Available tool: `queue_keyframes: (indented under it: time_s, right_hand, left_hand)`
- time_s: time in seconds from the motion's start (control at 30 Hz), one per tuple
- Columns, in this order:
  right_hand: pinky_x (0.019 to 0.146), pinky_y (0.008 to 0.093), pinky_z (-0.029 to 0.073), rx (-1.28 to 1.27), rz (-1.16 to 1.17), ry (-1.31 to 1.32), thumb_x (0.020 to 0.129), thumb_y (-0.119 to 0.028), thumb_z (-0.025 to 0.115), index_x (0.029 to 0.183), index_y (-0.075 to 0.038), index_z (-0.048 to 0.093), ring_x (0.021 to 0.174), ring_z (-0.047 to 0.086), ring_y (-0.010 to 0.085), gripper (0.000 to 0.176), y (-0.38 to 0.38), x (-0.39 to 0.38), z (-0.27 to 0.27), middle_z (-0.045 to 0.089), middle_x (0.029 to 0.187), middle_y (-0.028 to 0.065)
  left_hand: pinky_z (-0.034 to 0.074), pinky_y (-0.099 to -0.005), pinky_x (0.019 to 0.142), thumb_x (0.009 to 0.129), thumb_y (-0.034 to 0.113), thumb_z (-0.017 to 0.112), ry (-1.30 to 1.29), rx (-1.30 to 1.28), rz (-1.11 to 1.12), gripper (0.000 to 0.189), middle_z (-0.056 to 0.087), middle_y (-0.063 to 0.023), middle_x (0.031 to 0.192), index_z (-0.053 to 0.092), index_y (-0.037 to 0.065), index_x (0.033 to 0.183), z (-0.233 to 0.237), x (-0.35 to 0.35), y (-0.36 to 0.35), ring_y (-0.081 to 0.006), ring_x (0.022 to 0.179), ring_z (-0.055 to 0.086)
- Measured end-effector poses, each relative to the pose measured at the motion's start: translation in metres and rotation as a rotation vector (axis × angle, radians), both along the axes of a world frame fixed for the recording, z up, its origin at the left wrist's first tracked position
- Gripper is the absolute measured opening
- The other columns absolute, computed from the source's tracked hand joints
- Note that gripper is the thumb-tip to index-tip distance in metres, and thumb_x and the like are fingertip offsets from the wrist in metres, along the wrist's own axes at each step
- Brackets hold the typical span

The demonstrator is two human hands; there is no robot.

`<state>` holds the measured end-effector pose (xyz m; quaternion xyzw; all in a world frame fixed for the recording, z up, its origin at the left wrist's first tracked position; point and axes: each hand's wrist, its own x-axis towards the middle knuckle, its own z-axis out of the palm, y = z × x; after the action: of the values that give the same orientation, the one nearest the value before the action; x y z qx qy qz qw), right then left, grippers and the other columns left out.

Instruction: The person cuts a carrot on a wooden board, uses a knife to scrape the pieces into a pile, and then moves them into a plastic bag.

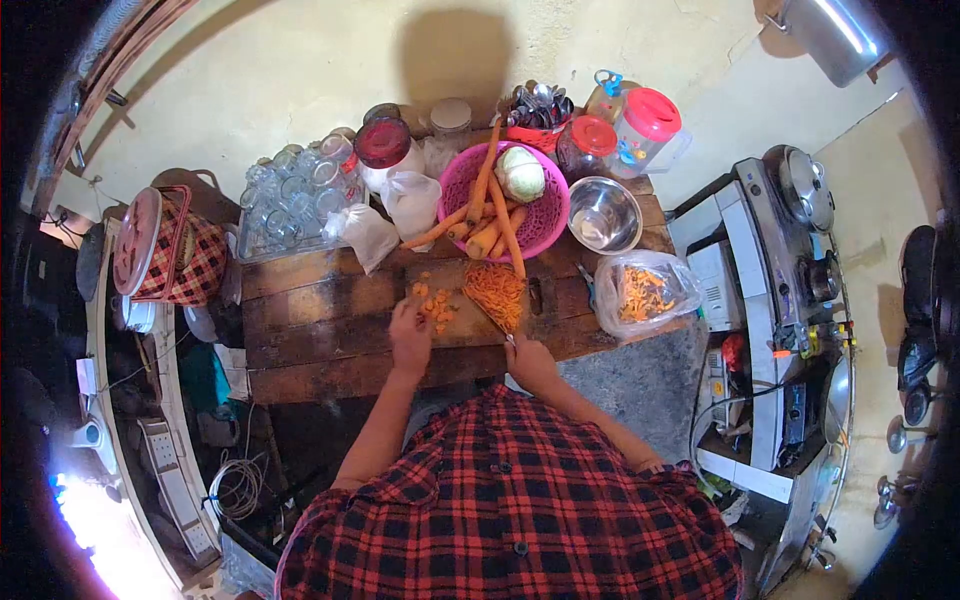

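Observation:
On a wooden chopping board (467, 325) lie a heap of shredded carrot (495, 292) and, to its left, loose carrot slices (437, 300). My left hand (410, 338) is at the board's left side, its bent fingers slightly apart beside the slices; nothing shows held in them. In my right hand (533, 364) is the handle of a knife (497, 326), closed in my fingers. Its blade lies along the near left side of the shredded heap. Behind the board a pink basket (452, 188) holds several whole carrots (482, 240) and a cabbage (520, 174).
A plastic bag (683, 285) with carrot shreds and a steel bowl (605, 215) stand at right. Glasses (295, 200) fill a tray at back left, near white bags (365, 235) and jars (384, 145). A stove (775, 230) is far right.

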<state>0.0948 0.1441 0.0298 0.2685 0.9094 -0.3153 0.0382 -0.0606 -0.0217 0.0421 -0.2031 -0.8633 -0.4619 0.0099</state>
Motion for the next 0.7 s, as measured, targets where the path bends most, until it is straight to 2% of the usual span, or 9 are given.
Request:
queue_keyframes:
  time_s: [0.07, 0.1, 0.17, 0.27, 0.37, 0.4, 0.47, 0.57, 0.7]
  right_hand:
    - [0.061, 0.0545, 0.045, -0.03, 0.015, 0.043, 0.09, -0.026, 0.045, 0.092, 0.003, 0.05, 0.067, 0.057, 0.0458, 0.03, 0.0, 0.001, -0.002, 0.058, 0.07, 0.0279]
    - [0.061, 0.0545, 0.045, -0.03, 0.014, 0.043, 0.09, -0.026, 0.045, 0.092, 0.003, 0.05, 0.067, 0.057, 0.0458, 0.03, 0.001, 0.001, 0.0, 0.058, 0.07, 0.0279]
    - [0.064, 0.0543, 0.047, -0.034, 0.041, -0.02, 0.089, -0.028, 0.045, 0.097, 0.003, 0.049, 0.071, 0.059, 0.0458, 0.032, 0.003, -0.001, 0.004, 0.06, 0.074, 0.0285]
    - [0.064, 0.0547, 0.047, -0.042, 0.028, -0.014, 0.09, -0.029, 0.044, 0.096, 0.003, 0.048, 0.07, 0.058, 0.0465, 0.032, 0.004, 0.002, -0.008, 0.06, 0.074, 0.0286]
    - [0.064, 0.0545, 0.047, -0.025, 0.029, 0.02, 0.09, -0.028, 0.044, 0.096, 0.003, 0.049, 0.07, 0.058, 0.0467, 0.032, 0.003, 0.006, 0.0, 0.06, 0.074, 0.0283]
    - [0.064, 0.0545, 0.047, -0.026, 0.03, 0.021, 0.09, -0.028, 0.044, 0.096, 0.003, 0.049, 0.07, 0.058, 0.0467, 0.032, 0.003, 0.007, 0.0, 0.06, 0.074, 0.0283]
    - [0.061, 0.0553, 0.044, -0.037, 0.023, 0.001, 0.089, -0.026, 0.046, 0.091, 0.004, 0.05, 0.068, 0.057, 0.0466, 0.03, 0.004, 0.007, 0.002, 0.058, 0.069, 0.0282]
    - [0.061, 0.055, 0.044, -0.037, 0.026, -0.019, 0.089, -0.026, 0.046, 0.09, 0.004, 0.049, 0.068, 0.057, 0.0462, 0.031, 0.002, 0.008, 0.006, 0.058, 0.069, 0.0281]
    - [0.061, 0.055, 0.044, -0.059, 0.062, -0.021, 0.09, -0.027, 0.046, 0.089, 0.004, 0.05, 0.068, 0.058, 0.0461, 0.031, 0.0, 0.009, 0.0, 0.058, 0.07, 0.0282]
  left_hand:
    - [0.05, -0.0347, 0.068, 0.078, 0.001, 0.06, 0.141, -0.054, -0.224, 0.024, 0.054, -0.0165, 0.102, 0.058, -0.001, 0.101, -0.009, 0.009, 0.01, -0.0295, 0.079, 0.06]
    - [0.05, -0.0347, 0.068, 0.078, 0.001, 0.06, 0.14, -0.054, -0.225, 0.024, 0.054, -0.0165, 0.102, 0.058, -0.001, 0.101, -0.018, 0.014, 0.016, -0.0295, 0.079, 0.06]
    - [0.049, -0.035, 0.07, 0.077, 0.002, 0.061, 0.285, -0.021, -0.389, 0.024, 0.053, -0.0164, 0.102, 0.058, 0.0, 0.1, -0.035, 0.023, 0.03, -0.0301, 0.081, 0.059]
    - [0.049, -0.036, 0.072, 0.075, 0.002, 0.062, 0.102, 0.022, -0.244, 0.025, 0.055, -0.017, 0.099, 0.059, 0.001, 0.1, -0.021, 0.036, 0.042, -0.0317, 0.085, 0.059]
    - [0.049, -0.0359, 0.072, 0.075, 0.001, 0.062, 0.12, 0.082, -0.209, 0.025, 0.056, -0.0168, 0.095, 0.059, 0.001, 0.099, -0.036, 0.035, 0.039, -0.0308, 0.083, 0.059]
    - [0.049, -0.0359, 0.072, 0.075, 0.001, 0.062, 0.12, 0.081, -0.209, 0.025, 0.056, -0.0168, 0.095, 0.059, 0.001, 0.099, -0.037, 0.034, 0.034, -0.0308, 0.083, 0.059]
    - [0.049, -0.0348, 0.069, 0.074, 0.001, 0.062, -0.069, -0.155, -0.272, 0.024, 0.056, -0.0167, 0.091, 0.059, 0.0, 0.098, -0.037, 0.032, 0.023, -0.0289, 0.081, 0.06]
    - [0.048, -0.0349, 0.064, 0.073, 0.003, 0.063, -0.088, -0.042, -0.276, 0.022, 0.057, -0.0163, 0.083, 0.059, -0.001, 0.094, -0.035, 0.035, 0.027, -0.0274, 0.075, 0.06]
    - [0.048, -0.0349, 0.061, 0.073, 0.004, 0.064, -0.111, -0.137, -0.295, 0.017, 0.058, -0.016, 0.081, 0.059, -0.001, 0.089, -0.033, 0.031, 0.032, -0.027, 0.074, 0.06]
